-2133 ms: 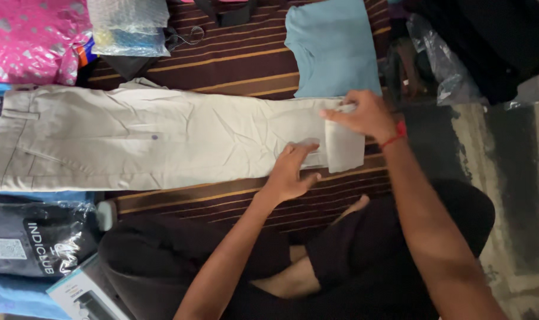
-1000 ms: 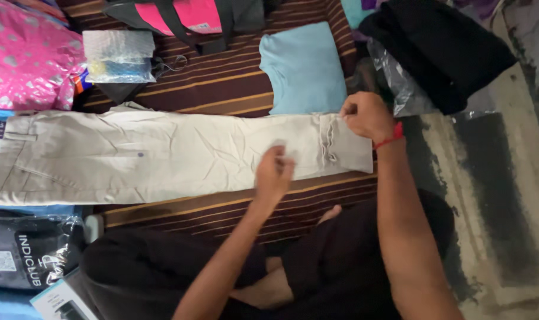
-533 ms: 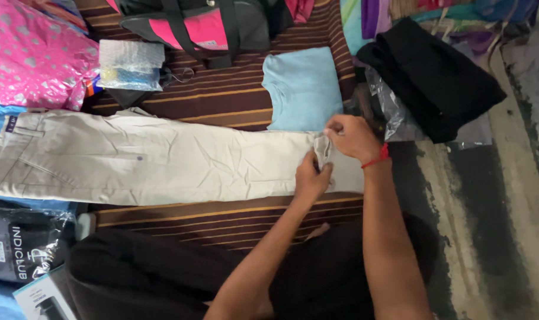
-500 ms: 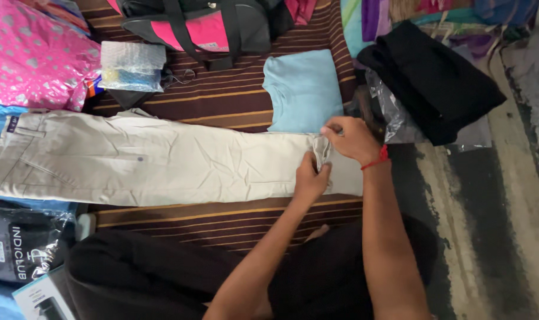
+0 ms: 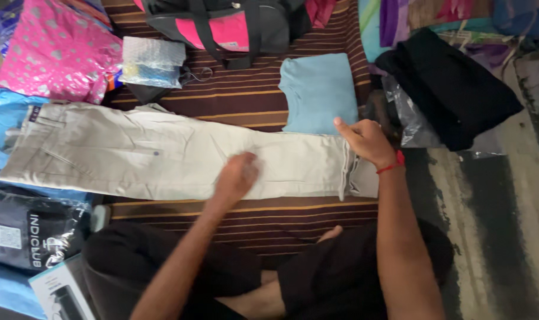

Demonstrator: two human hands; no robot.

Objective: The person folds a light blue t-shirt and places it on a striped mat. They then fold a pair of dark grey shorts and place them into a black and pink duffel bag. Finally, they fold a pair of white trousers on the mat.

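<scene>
Beige trousers (image 5: 133,157) lie flat across a brown striped mat (image 5: 246,98), waistband at the left, leg hem at the right. My left hand (image 5: 237,175) is blurred and rests on the leg near its middle, fingers curled down on the cloth. My right hand (image 5: 367,141), with a red thread at the wrist, presses the rumpled hem end at the right, fingers spread. A folded light blue shirt (image 5: 318,92) lies just beyond the hem.
A pink and black bag (image 5: 228,26) and a bubble-wrap packet (image 5: 154,59) sit at the back. Pink wrapped parcel (image 5: 56,50) at far left. Black folded cloth (image 5: 453,83) on clear plastic at right. A dark packaged garment (image 5: 29,234) and a box (image 5: 62,290) lie near my knee.
My left hand has slid left along the trouser leg, away from the hem. The right hand stays at the hem, and the fold there has been laid down.
</scene>
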